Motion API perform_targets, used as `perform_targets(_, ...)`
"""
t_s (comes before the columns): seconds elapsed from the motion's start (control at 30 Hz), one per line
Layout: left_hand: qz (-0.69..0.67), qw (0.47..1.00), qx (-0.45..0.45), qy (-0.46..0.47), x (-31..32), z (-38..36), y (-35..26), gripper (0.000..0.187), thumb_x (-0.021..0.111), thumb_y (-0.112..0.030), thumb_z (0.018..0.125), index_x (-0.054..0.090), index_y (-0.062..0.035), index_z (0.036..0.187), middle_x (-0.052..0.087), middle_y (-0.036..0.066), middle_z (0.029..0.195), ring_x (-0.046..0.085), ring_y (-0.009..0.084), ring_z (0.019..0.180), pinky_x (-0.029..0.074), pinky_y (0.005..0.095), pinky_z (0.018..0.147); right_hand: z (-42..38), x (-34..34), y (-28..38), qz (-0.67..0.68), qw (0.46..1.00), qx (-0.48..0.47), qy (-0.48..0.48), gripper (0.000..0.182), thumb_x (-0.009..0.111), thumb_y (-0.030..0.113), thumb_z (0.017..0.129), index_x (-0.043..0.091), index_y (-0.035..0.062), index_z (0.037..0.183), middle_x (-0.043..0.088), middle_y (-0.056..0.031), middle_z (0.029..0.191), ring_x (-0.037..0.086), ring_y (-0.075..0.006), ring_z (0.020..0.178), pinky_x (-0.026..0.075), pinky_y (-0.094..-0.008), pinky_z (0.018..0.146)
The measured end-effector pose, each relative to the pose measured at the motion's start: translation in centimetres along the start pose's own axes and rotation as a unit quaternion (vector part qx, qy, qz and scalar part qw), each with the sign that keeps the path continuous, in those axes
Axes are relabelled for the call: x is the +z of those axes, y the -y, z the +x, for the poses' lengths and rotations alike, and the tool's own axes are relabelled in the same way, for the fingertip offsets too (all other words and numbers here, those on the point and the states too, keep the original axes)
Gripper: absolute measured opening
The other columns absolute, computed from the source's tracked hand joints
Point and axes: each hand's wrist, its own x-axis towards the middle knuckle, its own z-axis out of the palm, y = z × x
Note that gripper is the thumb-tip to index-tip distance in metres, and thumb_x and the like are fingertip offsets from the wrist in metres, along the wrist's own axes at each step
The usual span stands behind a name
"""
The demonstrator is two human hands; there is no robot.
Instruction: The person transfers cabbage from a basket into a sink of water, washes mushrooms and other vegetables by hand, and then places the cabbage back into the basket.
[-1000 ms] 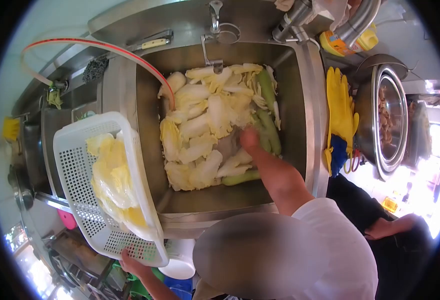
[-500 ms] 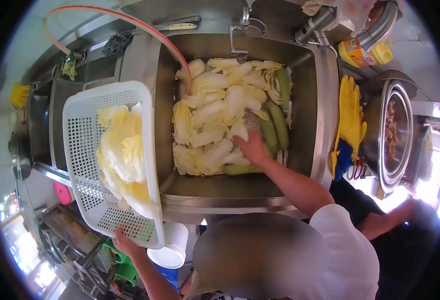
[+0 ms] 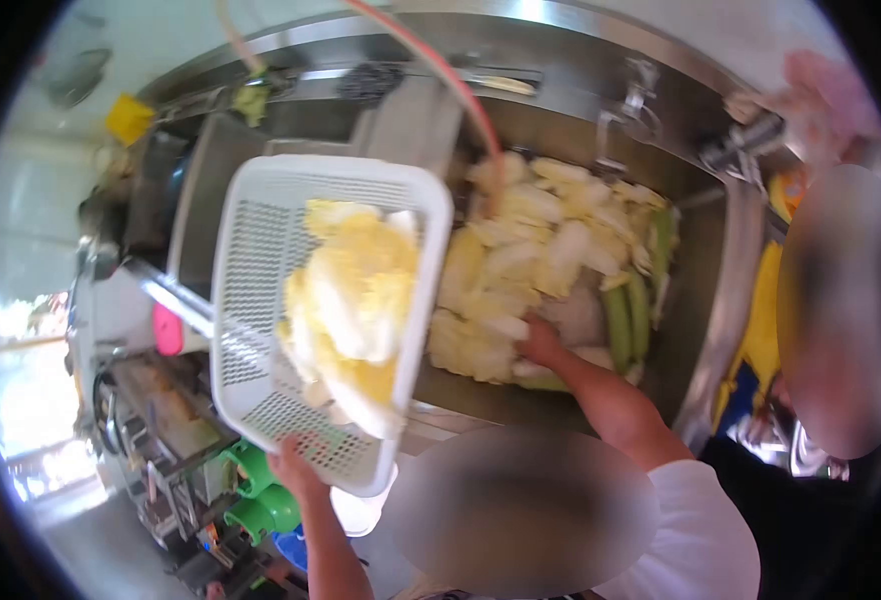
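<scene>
A white perforated basket (image 3: 251, 230) holds a heap of pale yellow cabbage leaves (image 3: 356, 290). My left hand (image 3: 299, 468) grips its near rim. In the metal sink (image 3: 701, 270), many cabbage leaves (image 3: 521, 250) float beside long green gourds (image 3: 629, 315). Low among those leaves is my right hand (image 3: 541, 338), against a white leaf; its fingertips are partly hidden, so whether it grips the leaf is unclear. A red-striped hose (image 3: 466, 90) hangs into the sink's back left corner.
Another person (image 3: 841, 320) stands at the right, close to the sink. Yellow gloves (image 3: 761, 310) hang by the sink's right edge. A faucet (image 3: 616, 125) is over the back. Green gas cylinders (image 3: 261, 500) and a white bucket (image 3: 363, 505) stand below the basket.
The view has swung, so the basket and sink appear farther right. My right hand has shifted left and nearer among the leaves. The other person has come closer at the right.
</scene>
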Motion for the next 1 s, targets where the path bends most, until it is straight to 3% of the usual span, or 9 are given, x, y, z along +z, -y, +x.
perform_targets(0.07, -0.037, 0.999, 0.002, -0.019, 0.5, -0.3, 0.3, 0.031, 0.054, -0.005, 0.08, 0.051, 0.0048, 0.109, 0.061, 0.013, 0.093, 0.063, 0.0221, 0.075, 0.052, 0.0313, 0.061, 0.8, -0.5, -1.0, -0.088, 0.995, 0.05, -0.023, 0.044, 0.07, 0.024, 0.074, 0.061, 0.0018, 0.111, 0.063, -0.0239, 0.105, 0.061, -0.0365, 0.102, 0.047, -0.0452, 0.09)
perform_targets(0.17, 0.003, 1.0, -0.007, 0.005, 0.3, -0.2, 0.2, 0.031, 0.053, -0.003, 0.08, 0.052, 0.0048, 0.11, 0.062, 0.013, 0.092, 0.063, 0.0216, 0.073, 0.054, 0.0315, 0.063, 0.9, -2.3, -2.9, 0.011, 0.978, 0.174, -0.119, 0.04, 0.068, 0.026, 0.075, 0.064, 0.0, 0.105, 0.065, -0.0253, 0.099, 0.063, -0.0377, 0.095, 0.049, -0.0455, 0.086)
perform_targets(0.27, -0.011, 0.999, -0.031, 0.013, 0.6, -0.2, -0.3, 0.034, 0.052, -0.004, 0.08, 0.05, 0.0043, 0.113, 0.062, 0.013, 0.094, 0.064, 0.0214, 0.073, 0.055, 0.0319, 0.064, -0.6, -2.4, -1.8, -0.169, 0.979, 0.096, -0.061, 0.03, 0.063, 0.018, 0.077, 0.063, -0.0006, 0.101, 0.065, -0.0244, 0.095, 0.064, -0.0384, 0.089, 0.051, -0.046, 0.078)
perform_targets(0.57, -0.008, 1.0, -0.02, 0.0, 0.0, 0.1, 0.6, 0.033, 0.054, -0.007, 0.081, 0.05, 0.004, 0.112, 0.061, 0.013, 0.096, 0.062, 0.0202, 0.078, 0.052, 0.0316, 0.068, -3.4, -5.6, -1.6, -0.196, 0.976, 0.058, -0.08, 0.026, 0.059, 0.009, 0.075, 0.061, 0.0026, 0.1, 0.061, -0.0208, 0.1, 0.063, -0.039, 0.086, 0.051, -0.046, 0.075)
perform_targets(0.83, -0.052, 0.999, -0.012, 0.0, 0.2, 0.4, 0.5, 0.035, 0.055, -0.004, 0.08, 0.048, 0.0031, 0.113, 0.059, 0.013, 0.103, 0.06, 0.0214, 0.086, 0.051, 0.0334, 0.072, -9.3, -11.4, 10.9, -0.229, 0.95, -0.048, -0.206, 0.027, 0.056, 0.002, 0.073, 0.059, 0.0054, 0.099, 0.059, -0.0176, 0.104, 0.062, -0.0395, 0.083, 0.051, -0.0461, 0.072)
perform_targets(1.0, -0.069, 0.998, 0.011, -0.002, -0.3, 0.4, 1.3, 0.039, 0.055, -0.002, 0.077, 0.047, 0.0045, 0.114, 0.06, 0.014, 0.103, 0.061, 0.0233, 0.087, 0.05, 0.0349, 0.077, -14.2, -15.5, 24.8, -0.26, 0.876, -0.178, -0.366, 0.031, 0.057, -0.002, 0.069, 0.058, 0.0091, 0.098, 0.058, -0.0139, 0.106, 0.062, -0.0368, 0.079, 0.052, -0.045, 0.068)
